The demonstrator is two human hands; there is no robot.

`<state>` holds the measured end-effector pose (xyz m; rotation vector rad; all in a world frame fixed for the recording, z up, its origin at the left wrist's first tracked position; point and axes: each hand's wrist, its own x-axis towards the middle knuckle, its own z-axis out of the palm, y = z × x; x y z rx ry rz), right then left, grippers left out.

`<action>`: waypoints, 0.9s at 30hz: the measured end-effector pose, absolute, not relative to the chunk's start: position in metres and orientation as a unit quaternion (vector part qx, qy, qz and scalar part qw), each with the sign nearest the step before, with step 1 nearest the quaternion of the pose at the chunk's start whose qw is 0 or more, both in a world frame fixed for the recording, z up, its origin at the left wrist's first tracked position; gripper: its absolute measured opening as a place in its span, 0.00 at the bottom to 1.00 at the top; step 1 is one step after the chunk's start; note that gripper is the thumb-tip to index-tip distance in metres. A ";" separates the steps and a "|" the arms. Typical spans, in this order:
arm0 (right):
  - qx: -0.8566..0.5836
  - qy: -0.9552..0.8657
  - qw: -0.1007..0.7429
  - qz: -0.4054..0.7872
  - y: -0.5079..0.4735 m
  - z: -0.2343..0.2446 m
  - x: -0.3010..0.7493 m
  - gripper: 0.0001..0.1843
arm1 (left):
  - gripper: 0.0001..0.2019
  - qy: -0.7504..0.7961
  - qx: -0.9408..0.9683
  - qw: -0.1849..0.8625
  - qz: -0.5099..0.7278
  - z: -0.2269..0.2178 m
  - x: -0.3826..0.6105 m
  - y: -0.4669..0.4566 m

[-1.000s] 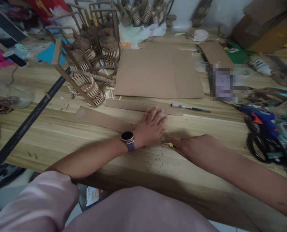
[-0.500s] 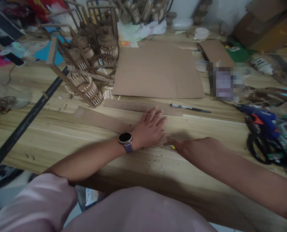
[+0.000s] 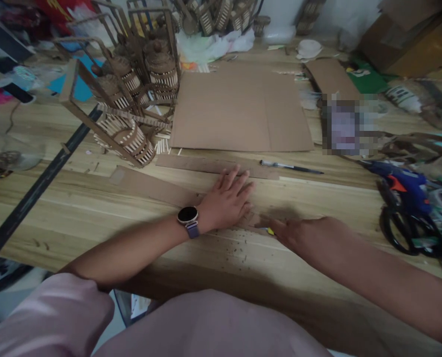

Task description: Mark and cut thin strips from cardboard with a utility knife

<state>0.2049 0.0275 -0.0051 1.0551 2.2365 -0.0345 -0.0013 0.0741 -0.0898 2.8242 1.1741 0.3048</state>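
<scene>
My left hand (image 3: pixel 226 201) lies flat with fingers spread, pressing on a cardboard strip (image 3: pixel 150 186) that runs slantwise under it. A watch is on that wrist. Close by on the right, my right hand (image 3: pixel 298 235) is closed around a small yellow cutter knife (image 3: pixel 270 231), most of it hidden in the fingers. Its blade end is low at the strip's right part, where exact contact is hard to make out. Small brown crumbs lie on the wood in front. Just beyond my left fingertips is a second cardboard strip (image 3: pixel 191 163).
A large cardboard sheet (image 3: pixel 239 109) lies farther back, with a pen (image 3: pixel 291 167) in front of it. Stick-and-cardboard lantern-like models (image 3: pixel 131 141) crowd the back left. To the right are a blue glue gun (image 3: pixel 403 183) and black-handled scissors (image 3: pixel 395 230).
My right hand with the cutter knife has slid slightly right and toward me along the strip. My left hand stays pressed in place. The whole view has shifted a little.
</scene>
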 end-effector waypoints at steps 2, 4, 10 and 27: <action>0.406 0.853 0.327 -0.015 0.027 -0.005 0.207 0.28 | 0.26 0.381 0.918 0.037 0.099 -0.090 -0.001 0.074; 0.409 0.855 0.320 -0.015 0.027 -0.005 0.210 0.28 | 0.26 0.381 0.918 0.039 0.099 -0.090 -0.002 0.074; 0.408 0.869 0.279 -0.010 0.023 -0.014 0.222 0.28 | 0.26 0.383 0.919 0.043 0.086 -0.087 -0.002 0.073; 0.404 0.862 0.306 -0.013 0.019 -0.016 0.241 0.34 | 0.26 0.386 0.917 0.041 0.086 -0.086 -0.003 0.073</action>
